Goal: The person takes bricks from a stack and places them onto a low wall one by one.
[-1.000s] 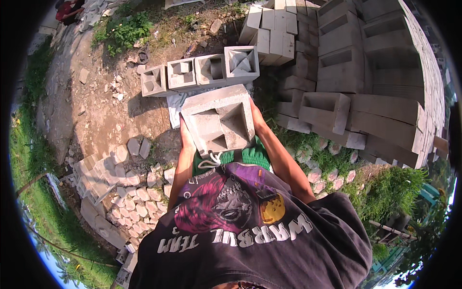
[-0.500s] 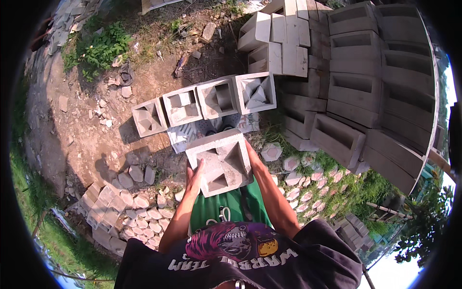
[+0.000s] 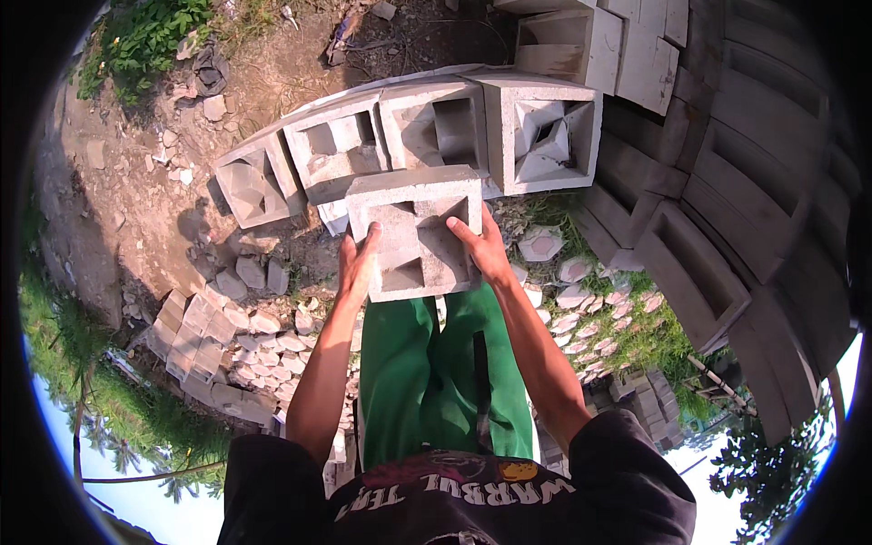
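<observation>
A square concrete block (image 3: 392,243) with angled hollows in its face hangs before my legs, held between both hands. My left hand (image 3: 358,262) grips its left side, with the thumb over the front rim. On the opposite side my right hand (image 3: 484,245) clasps it, thumb laid across the face and fingers mostly hidden behind. Just beyond stands a row of several similar blocks, from a smaller-looking one at the left end (image 3: 259,188) to a larger-looking one at the right end (image 3: 586,136). The held block overlaps the row's lower edge in view.
Tall stacks of grey hollow blocks (image 3: 695,272) rise on the right. Pale hexagonal pavers (image 3: 542,243) lie in grass near my right side. Broken paving pieces (image 3: 263,363) and stacked slabs (image 3: 186,331) are at the left. Dirt ground with rubble and a leafy plant (image 3: 150,45) lies further off.
The held block has moved away from my body, closer to the row. My right thumb now shows on its front face. The view has shifted, with my green trousers showing more.
</observation>
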